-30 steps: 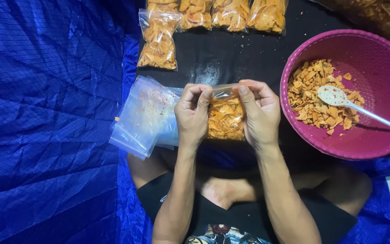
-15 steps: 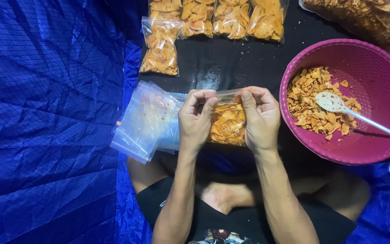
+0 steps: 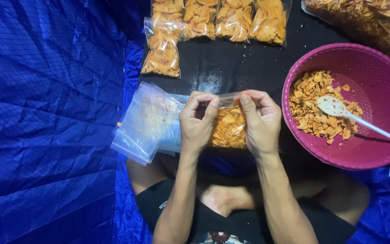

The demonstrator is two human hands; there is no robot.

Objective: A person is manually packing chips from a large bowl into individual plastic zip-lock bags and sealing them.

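Now your left hand (image 3: 198, 121) and right hand (image 3: 260, 119) stay pinched on the top strip of the small chip bag (image 3: 229, 127), held between them near the pink bowl (image 3: 387, 68); barely shifted, so sealing continues.

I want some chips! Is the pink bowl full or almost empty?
Mostly empty. The pink bowl holds only a low pile of chips on one side, with a white spoon resting on them; much bare bottom shows.
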